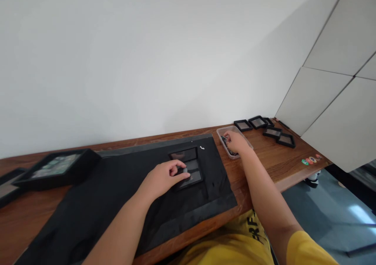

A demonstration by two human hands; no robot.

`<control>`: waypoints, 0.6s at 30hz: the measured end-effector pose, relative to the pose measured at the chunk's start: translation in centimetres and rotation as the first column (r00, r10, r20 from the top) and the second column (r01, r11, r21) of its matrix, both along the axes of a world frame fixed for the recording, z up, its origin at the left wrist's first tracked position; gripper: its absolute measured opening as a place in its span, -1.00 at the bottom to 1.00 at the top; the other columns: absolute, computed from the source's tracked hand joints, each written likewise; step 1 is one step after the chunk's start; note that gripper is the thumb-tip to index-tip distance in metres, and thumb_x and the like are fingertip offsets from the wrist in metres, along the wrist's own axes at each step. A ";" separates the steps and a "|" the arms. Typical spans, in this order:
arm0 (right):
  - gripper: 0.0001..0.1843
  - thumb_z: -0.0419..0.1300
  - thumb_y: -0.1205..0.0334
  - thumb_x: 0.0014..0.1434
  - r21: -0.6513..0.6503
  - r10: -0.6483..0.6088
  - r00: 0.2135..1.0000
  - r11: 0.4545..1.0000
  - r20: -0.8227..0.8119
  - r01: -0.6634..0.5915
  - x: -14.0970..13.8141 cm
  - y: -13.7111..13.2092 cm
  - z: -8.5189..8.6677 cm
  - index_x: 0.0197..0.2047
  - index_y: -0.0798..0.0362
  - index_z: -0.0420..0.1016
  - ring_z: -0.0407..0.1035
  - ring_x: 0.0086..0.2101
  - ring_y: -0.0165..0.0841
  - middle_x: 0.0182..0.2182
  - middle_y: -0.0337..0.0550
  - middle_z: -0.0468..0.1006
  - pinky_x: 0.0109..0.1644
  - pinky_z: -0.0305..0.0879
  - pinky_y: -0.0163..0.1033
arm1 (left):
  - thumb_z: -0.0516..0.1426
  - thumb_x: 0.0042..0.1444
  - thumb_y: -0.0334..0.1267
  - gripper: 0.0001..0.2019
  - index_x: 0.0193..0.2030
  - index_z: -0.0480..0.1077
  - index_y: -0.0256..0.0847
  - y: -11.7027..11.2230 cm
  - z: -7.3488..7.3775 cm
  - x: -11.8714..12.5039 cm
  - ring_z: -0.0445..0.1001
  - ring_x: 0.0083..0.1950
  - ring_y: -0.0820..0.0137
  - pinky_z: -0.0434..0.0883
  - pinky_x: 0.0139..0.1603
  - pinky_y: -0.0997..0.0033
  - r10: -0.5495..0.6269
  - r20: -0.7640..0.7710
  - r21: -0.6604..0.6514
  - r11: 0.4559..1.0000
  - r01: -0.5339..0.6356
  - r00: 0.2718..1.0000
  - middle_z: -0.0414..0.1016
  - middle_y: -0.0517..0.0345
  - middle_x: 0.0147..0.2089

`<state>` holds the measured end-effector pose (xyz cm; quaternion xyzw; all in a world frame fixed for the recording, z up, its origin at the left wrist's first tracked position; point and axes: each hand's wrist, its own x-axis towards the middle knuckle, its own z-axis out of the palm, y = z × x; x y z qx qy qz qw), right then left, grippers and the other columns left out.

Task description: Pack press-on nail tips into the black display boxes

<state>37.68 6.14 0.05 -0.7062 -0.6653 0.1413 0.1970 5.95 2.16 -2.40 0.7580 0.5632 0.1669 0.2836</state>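
Note:
On the black mat (117, 190), a thin black case (192, 172) with a clear, glossy panel lies opened out, its lid (186, 154) tipped toward the wall. My left hand (164, 177) is over the case's left side, thumb and forefinger pinching a small grey round piece (185, 170). Off the mat to the right, my right hand (234, 140) reaches into a clear plastic tub (221, 132). Its fingers are closed at some small dark pieces (232, 152) in there; what exactly they grip is hidden.
Several black frames (272, 132) with clear windows lie at the table's back right. A thick black framed box (58, 167) stands on the left. Small white scraps (202, 148) rest on the mat. Round stickers (313, 160) mark the right table edge. A white wall closes off the back.

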 end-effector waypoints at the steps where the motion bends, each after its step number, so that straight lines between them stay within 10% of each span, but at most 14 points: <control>1: -0.54 0.25 0.54 0.07 0.007 -0.005 1.000 1.000 -0.008 0.005 0.0 0.0 0.0 0.03 0.03 0.60 0.50 -0.20 -0.26 -0.22 -0.07 0.68 -0.10 0.34 -0.25 | 0.19 -0.04 0.27 -0.51 -0.21 0.59 -0.08 0.0 0.0 0.0 0.26 -0.46 0.38 0.11 -0.37 0.37 0.002 0.001 -0.003 1.000 -0.002 1.000 0.26 0.31 -0.48; 14: -0.69 0.21 0.33 0.27 0.209 0.049 0.929 0.977 -0.366 0.030 -0.3 0.0 1.6 0.04 0.12 0.66 0.52 -0.22 -0.36 -0.17 -0.05 0.69 -0.05 0.44 -0.22 | 0.17 -0.04 0.28 -0.51 -0.21 0.60 -0.08 -0.1 0.4 0.1 0.28 -0.45 0.35 0.13 -0.36 0.35 0.000 0.015 -0.010 1.000 0.000 1.000 0.29 0.29 -0.50; 18: -0.67 0.34 0.08 0.19 0.366 0.300 0.698 0.929 -0.650 -0.058 -1.4 -1.1 2.2 -0.02 0.02 0.69 0.50 -0.28 -0.39 -0.23 -0.13 0.69 -0.12 0.46 -0.22 | 0.18 -0.03 0.28 -0.50 -0.20 0.61 -0.08 -0.1 0.4 0.1 0.29 -0.46 0.35 0.14 -0.37 0.35 -0.002 0.018 -0.013 1.000 0.002 1.000 0.29 0.29 -0.51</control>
